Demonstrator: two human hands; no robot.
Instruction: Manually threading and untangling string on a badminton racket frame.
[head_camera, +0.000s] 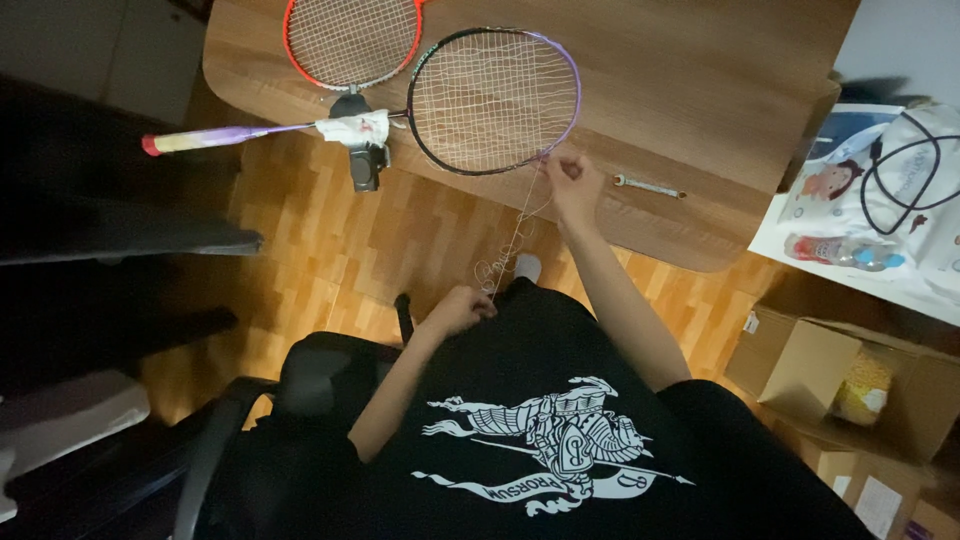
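A badminton racket with a purple and black frame (494, 100) lies on the wooden table (680, 90), its shaft held in a clamp (366, 165) at the table edge. My right hand (572, 181) pinches a thin white string (515, 232) at the frame's near rim. My left hand (461, 308) is closed on the lower part of the same string near my lap. The string runs taut between both hands, with loose coils beside it.
A second racket with an orange frame (352, 40) lies on the table's far side. A small metal tool (648, 186) rests right of my right hand. Open cardboard boxes (850, 380) and a white surface with a cable and a bottle (880, 200) stand at right. A dark chair (250, 420) is at left.
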